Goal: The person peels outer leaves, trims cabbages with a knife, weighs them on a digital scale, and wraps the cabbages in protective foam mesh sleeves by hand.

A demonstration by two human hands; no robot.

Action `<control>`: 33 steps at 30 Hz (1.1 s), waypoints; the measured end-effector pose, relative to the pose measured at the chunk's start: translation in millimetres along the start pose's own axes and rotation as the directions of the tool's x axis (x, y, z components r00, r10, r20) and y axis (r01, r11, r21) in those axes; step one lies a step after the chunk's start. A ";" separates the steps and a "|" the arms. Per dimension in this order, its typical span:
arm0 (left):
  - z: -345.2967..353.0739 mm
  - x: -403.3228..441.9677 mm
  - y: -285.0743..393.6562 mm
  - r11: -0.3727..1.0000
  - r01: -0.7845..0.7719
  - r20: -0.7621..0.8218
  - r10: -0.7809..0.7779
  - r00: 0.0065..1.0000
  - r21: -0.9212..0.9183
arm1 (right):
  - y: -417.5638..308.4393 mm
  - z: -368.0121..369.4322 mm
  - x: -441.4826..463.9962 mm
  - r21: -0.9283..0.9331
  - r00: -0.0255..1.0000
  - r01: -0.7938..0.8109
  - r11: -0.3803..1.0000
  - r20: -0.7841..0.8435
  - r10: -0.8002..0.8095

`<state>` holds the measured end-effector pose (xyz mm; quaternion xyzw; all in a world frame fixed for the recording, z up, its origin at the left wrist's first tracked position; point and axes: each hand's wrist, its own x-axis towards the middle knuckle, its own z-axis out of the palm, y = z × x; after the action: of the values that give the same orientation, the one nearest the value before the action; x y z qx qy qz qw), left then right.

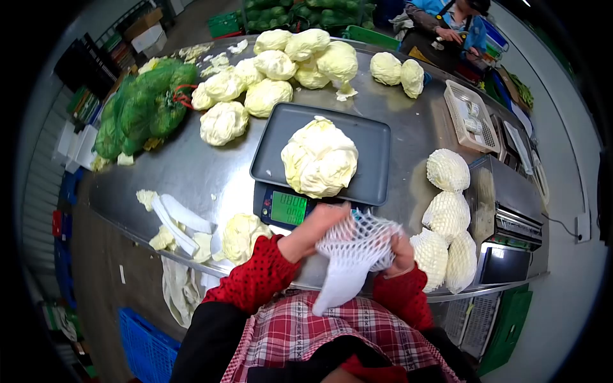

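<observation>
A white foam net sleeve (359,246) is spread between my two hands in front of the scale. My left hand (322,223) grips its left side near the upper edge, the fingertips partly hidden by the mesh. On the right side, my right hand (401,254) is closed on the net. Just beyond them, a pale, peeled cabbage (319,156) rests on the grey tray (370,185) of a digital scale. The scale's green display (288,207) is lit beside my left hand; its digits are too blurred to read.
Netted cabbages (449,214) stand at right beside a metal machine (511,204). Bare cabbages (274,65) are heaped at the back, near a green mesh sack (143,105). Loose foam sleeves (175,223) lie at left. A co-worker (447,32) is across the table.
</observation>
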<state>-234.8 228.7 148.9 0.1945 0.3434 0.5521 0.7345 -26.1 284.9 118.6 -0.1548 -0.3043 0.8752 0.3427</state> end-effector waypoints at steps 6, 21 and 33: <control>-17.6 -21.3 1.6 0.979 -0.201 0.111 0.202 0.973 -0.023 | -22.6 18.9 26.6 0.331 0.994 0.072 0.941 -0.098 -0.041; -28.0 166.4 157.9 -0.563 0.165 0.142 0.462 0.876 0.810 | 35.3 26.6 135.0 -0.217 0.780 -0.052 0.975 -0.618 -0.096; -57.5 51.6 157.7 0.599 -0.254 -0.359 0.712 0.603 0.759 | -1.2 46.9 177.2 -0.664 0.729 0.376 0.646 -0.218 -0.648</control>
<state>-375.1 321.6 199.2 0.3250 0.6626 0.6203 0.2658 -175.0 388.6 144.2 -0.3480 -0.5013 0.5424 0.5775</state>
